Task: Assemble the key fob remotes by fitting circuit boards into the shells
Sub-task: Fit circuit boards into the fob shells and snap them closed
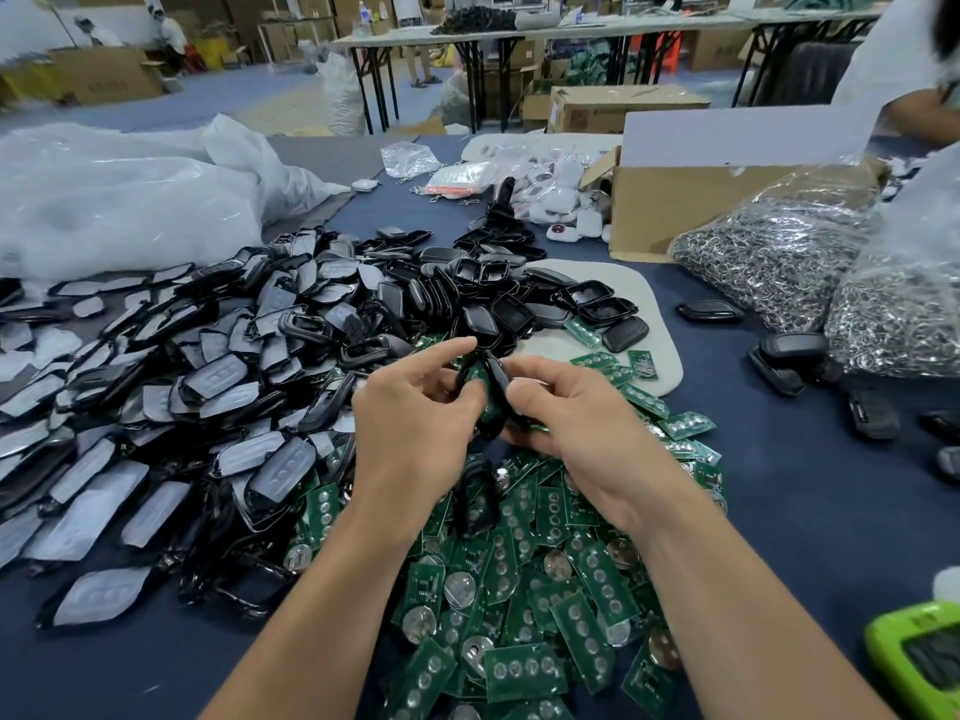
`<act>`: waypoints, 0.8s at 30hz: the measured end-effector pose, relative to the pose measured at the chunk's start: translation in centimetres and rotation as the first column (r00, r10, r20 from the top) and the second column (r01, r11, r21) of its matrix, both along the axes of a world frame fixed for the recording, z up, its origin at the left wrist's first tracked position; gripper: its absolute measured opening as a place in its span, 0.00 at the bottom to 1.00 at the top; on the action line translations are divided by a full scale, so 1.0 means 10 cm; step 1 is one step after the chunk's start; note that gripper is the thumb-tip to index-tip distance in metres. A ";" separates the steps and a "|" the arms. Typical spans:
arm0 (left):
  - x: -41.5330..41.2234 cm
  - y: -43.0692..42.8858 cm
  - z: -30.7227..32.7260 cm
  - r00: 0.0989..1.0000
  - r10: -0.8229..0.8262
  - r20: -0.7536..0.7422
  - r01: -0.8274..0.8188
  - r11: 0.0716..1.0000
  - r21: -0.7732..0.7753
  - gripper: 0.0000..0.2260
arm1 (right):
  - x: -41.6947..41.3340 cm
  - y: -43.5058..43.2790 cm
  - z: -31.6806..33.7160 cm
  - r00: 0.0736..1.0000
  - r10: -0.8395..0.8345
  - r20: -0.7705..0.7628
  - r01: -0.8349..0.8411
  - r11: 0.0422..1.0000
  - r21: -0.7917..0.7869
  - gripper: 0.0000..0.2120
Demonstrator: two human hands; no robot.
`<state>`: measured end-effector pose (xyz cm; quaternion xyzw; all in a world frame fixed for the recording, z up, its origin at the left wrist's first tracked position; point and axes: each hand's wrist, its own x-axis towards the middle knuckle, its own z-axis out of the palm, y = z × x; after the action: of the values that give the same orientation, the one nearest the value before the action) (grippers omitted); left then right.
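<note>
- Crumpled clear plastic bags [114, 200] lie along the far left edge of the dark blue cloth-covered table [810, 511].
- A wide heap of black plastic shell halves with grey button pads [208, 387] spreads from the left edge towards the middle.
- The left hand [415, 423] is above the table's middle. Its index finger points up and free, while its thumb and remaining fingers curl round the held black fob shell [493, 394].
- That shell sits between both hands, with a sliver of green showing inside it, probably a board already seated.
- The right hand [576, 423] pinches the shell's right side, with the thumb on top and the fingers curled beneath.
- The step in hand looks like closing the shell over its board. The next move calls for lining up the edges and squeezing evenly until the halves meet.
- A pile of green circuit boards with round silver contacts [524, 595] lies under the wrists, towards the near edge.
- Closed black fobs [789, 356] lie towards the right edge, likely finished ones.
- Clear bags of metal key rings [779, 252] and a brown cardboard box [691, 210] stand at the far right.
</note>
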<state>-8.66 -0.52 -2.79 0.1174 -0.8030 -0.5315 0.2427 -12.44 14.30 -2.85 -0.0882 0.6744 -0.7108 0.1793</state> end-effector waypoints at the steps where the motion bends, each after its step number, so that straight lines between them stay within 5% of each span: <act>1: 0.00 0.00 0.00 1.000 -0.005 0.001 0.005 1.000 0.002 0.19 | 0.00 0.00 -0.01 1.000 -0.001 -0.013 0.002 1.000 0.029 0.12; 12: -0.04 0.02 0.00 0.964 -0.260 0.054 0.219 0.894 0.391 0.15 | 0.00 0.05 -0.01 0.980 -0.057 -0.191 0.087 0.984 0.153 0.13; 20: -0.03 -0.03 0.01 0.957 -0.286 0.049 0.241 0.877 0.416 0.16 | -0.02 0.11 0.02 0.975 0.025 -0.221 0.014 0.985 0.175 0.14; 24: -0.02 -0.02 0.02 0.966 -0.258 0.019 0.230 0.891 0.391 0.17 | -0.01 0.13 0.04 0.966 0.031 -0.257 0.032 0.971 0.236 0.23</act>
<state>-8.82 -0.67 -2.62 0.0797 -0.6992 -0.7006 0.1181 -12.56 15.61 -2.47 -0.1582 0.7723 -0.6072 0.0988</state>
